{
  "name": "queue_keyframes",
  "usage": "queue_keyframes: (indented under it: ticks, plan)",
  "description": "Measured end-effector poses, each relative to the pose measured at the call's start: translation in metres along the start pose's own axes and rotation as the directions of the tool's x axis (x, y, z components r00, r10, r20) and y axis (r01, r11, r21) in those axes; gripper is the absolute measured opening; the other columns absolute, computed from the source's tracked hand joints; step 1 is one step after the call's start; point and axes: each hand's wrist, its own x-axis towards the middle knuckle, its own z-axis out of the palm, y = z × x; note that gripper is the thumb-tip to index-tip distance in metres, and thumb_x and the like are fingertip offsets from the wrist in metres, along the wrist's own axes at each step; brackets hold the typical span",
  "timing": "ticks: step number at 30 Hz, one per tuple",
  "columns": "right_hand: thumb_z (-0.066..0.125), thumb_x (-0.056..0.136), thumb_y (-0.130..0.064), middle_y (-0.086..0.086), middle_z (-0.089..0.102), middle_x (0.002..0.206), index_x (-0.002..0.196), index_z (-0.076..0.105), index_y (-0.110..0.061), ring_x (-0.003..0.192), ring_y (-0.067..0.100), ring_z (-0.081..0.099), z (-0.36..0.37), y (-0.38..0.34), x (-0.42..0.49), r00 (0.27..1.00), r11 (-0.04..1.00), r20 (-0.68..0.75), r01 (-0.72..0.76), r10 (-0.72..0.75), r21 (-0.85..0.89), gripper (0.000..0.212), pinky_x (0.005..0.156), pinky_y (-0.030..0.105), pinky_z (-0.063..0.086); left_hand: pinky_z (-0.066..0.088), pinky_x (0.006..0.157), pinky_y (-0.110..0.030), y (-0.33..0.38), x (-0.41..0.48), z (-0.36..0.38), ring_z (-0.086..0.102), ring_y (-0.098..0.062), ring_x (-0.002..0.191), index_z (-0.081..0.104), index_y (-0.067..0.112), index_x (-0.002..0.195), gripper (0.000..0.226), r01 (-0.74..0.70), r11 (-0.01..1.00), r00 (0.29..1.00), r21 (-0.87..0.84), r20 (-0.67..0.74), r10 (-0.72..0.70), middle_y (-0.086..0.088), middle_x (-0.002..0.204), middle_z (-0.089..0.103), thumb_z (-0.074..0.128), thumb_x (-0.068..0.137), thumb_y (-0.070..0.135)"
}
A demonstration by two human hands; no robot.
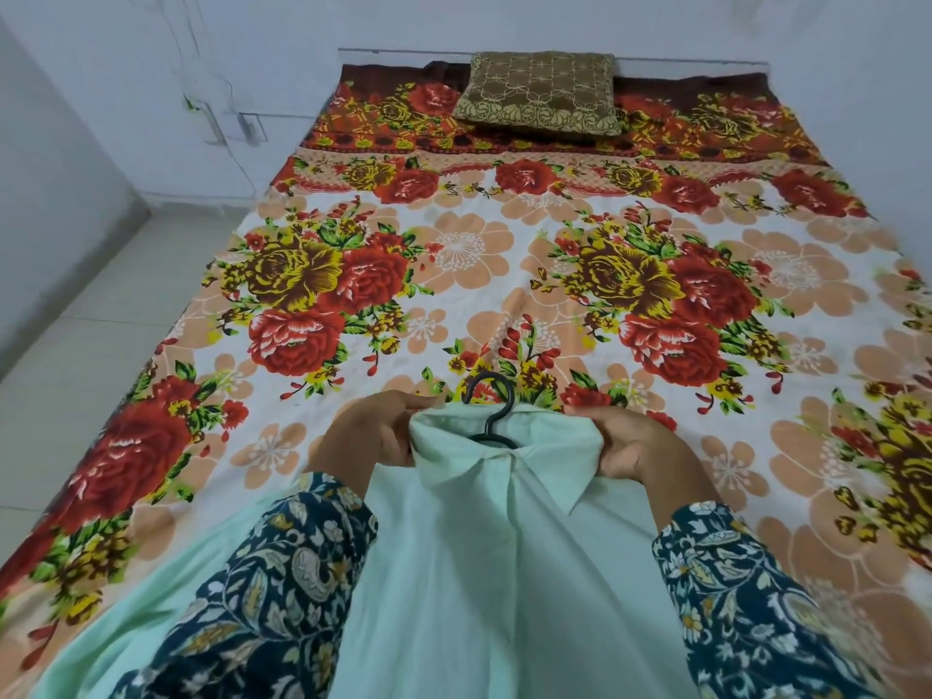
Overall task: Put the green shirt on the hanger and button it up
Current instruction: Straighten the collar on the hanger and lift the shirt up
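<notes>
Head view, person standing at the foot of a bed [504,274] covered with a floral sheet in red, yellow, peach and white. Pale green shirt [484,572] held up in front of the body at lower centre of frame, front facing the camera, body of it hanging down out of the bottom edge; one side spreads left over the sheet's near corner. Black hanger [491,406] is inside the shirt, only the hook and a bit of the neck show, poking up out of the collar opening between the two hands. Left hand [373,436] closed on the shirt's left shoulder/collar area, fingers wrapped over the top edge of the fabric. Right hand [635,449] closed on the opposite shoulder, fabric bunched under the fingers. Hands well apart, one either side of the hook, both gripping cloth. Collar lies folded down, points spread left and right. Front placket runs down the middle below the collar; cannot tell if any buttons are done, too pale and soft to read. Both forearms in dark blue patterned sleeves [282,572]. Far end of the bed: brown-gold patterned cushion [539,93] lying near the headboard side, against the white wall [504,17]. Light tiled floor [101,320] to the left of the bed.
</notes>
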Motion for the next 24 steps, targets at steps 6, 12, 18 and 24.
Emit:
queue_keyframes:
  ticks: [6,12,18,24]
  plan:
    - [0.076,0.074,-0.023,0.021,0.065,0.113,0.098,0.066,0.000,0.102,0.031,0.062,0.021,-0.008,-0.010,0.933,0.789,-0.025,0.290,-0.360,-0.543,0.035,0.091,0.041,0.049,0.051,0.062,-0.035,0.008,-0.007,0.008,0.057,-0.023,0.071,0.061,0.005,0.085,0.013,-0.052,0.969,0.992,0.242,-0.103,0.078,-0.010,0.080,0.061,0.060,0.088,0.017]
    - [0.059,0.085,-0.014,0.017,0.063,0.082,0.081,0.063,-0.002,0.076,0.031,0.061,0.026,-0.016,-0.010,0.976,0.973,-0.161,0.114,-0.148,-0.200,0.013,0.073,0.041,0.052,0.049,0.076,-0.040,0.009,-0.008,0.012,0.058,-0.029,0.084,0.060,-0.001,0.099,0.019,-0.043,0.993,0.997,0.113,-0.061,0.050,-0.015,0.098,0.061,0.048,0.091,0.012]
    - [0.053,0.089,-0.010,0.008,0.053,0.032,0.060,0.050,-0.005,0.036,0.022,0.050,0.018,-0.004,0.002,0.965,0.998,-0.259,0.025,-0.040,-0.060,0.030,0.034,0.021,0.043,0.047,0.086,-0.040,-0.003,-0.005,0.017,0.055,-0.030,0.080,0.051,0.005,0.113,0.022,-0.119,0.992,0.988,0.049,-0.095,0.124,-0.013,0.092,0.058,0.038,0.097,0.011]
    - [0.048,0.091,-0.006,0.016,0.061,0.059,0.073,0.053,0.001,0.049,0.027,0.059,0.005,0.002,-0.007,0.969,0.995,-0.227,-0.104,0.102,0.005,0.021,0.036,0.033,0.051,0.057,0.062,-0.046,-0.015,-0.012,0.000,0.059,-0.030,0.079,0.057,-0.004,0.088,0.033,0.004,0.992,0.997,-0.124,-0.080,-0.014,-0.018,0.069,0.068,0.030,0.098,0.010]
